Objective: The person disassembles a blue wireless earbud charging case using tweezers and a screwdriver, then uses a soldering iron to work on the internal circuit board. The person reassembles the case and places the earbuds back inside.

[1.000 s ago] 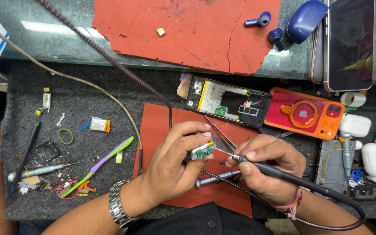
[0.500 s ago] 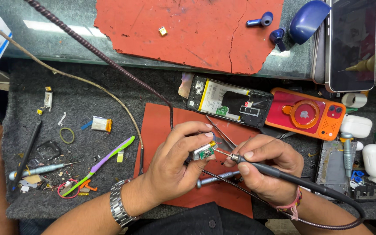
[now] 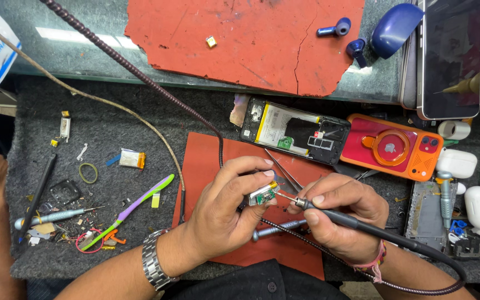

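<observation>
My left hand pinches a small green circuit board with a silver part between thumb and fingers, over a red mat. My right hand grips a black soldering iron like a pen; its thin tip touches the board's right end. The iron's cable runs off to the lower right. A grey screwdriver lies on the mat under my hands, and tweezers rest just above them.
An opened phone showing its battery and an orange-cased phone lie behind my hands. White earbud cases sit at the right. Small tools, a green-purple pry tool and scraps litter the left. A braided cable crosses diagonally.
</observation>
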`<state>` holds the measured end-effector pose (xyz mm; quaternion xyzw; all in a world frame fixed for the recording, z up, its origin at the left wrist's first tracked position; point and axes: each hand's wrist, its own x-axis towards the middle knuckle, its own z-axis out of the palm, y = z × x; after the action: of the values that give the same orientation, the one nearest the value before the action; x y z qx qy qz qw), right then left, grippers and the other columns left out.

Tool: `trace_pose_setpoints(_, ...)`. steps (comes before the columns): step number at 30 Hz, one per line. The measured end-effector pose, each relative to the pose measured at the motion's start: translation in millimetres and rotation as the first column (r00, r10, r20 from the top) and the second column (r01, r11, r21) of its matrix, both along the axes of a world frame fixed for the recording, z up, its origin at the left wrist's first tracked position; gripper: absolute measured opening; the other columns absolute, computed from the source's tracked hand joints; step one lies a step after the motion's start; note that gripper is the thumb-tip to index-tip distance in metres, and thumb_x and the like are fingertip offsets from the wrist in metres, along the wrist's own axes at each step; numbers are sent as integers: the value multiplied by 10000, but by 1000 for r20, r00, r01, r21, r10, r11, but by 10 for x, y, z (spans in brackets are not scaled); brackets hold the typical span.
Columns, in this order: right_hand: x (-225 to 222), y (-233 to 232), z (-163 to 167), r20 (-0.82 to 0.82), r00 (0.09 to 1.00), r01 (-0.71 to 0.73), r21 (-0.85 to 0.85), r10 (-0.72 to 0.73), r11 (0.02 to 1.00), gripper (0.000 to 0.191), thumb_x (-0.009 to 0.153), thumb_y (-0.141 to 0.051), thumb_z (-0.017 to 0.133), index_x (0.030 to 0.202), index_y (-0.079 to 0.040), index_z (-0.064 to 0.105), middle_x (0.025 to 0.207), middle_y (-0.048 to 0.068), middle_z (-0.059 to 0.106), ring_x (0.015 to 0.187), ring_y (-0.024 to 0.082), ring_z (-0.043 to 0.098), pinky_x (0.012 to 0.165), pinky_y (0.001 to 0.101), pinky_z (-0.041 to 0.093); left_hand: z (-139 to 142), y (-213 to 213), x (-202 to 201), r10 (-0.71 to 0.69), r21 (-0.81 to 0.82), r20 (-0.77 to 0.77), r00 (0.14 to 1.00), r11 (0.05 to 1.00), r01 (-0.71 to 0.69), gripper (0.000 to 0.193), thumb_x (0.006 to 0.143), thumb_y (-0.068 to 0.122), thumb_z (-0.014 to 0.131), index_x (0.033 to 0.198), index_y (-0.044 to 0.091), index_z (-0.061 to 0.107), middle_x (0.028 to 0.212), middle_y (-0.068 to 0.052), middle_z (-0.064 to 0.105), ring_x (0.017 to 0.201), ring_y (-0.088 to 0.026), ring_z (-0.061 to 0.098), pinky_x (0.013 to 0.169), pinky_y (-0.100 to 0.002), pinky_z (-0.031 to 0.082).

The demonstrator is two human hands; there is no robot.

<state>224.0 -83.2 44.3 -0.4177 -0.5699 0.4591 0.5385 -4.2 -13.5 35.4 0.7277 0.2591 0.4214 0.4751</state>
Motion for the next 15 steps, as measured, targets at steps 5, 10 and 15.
trace_pose_setpoints(5,-15,-12,-7,-14,1000,15,-3,-15,1000,198,972,24,699,1114,-60,589,1034,123,681,971,236,761,847,370,673,0,8,-5,2,25,1,1000,1000,-2,398,992,22,731,1332,54,527,1359,-172,565,1088,-241,715,833,-297,637)
trace_pose_setpoints(10,-10,-17,-7,-3,1000,22,-8,-22,1000,195,963,19,694,1105,-57,585,1033,124,674,966,233,761,847,371,673,1,-4,-8,-3,-8,1,1000,1000,3,388,993,11,727,1324,54,529,1357,-173,571,1038,-214,724,781,-281,631)
trace_pose_setpoints(15,-15,-20,-5,-1,1000,17,3,-17,1000,199,966,21,694,1110,-64,586,1031,117,674,969,229,762,847,365,676,1,-6,-8,8,17,3,1000,1000,-8,394,994,14,726,1330,54,525,1359,-172,567,1076,-239,716,805,-291,630)
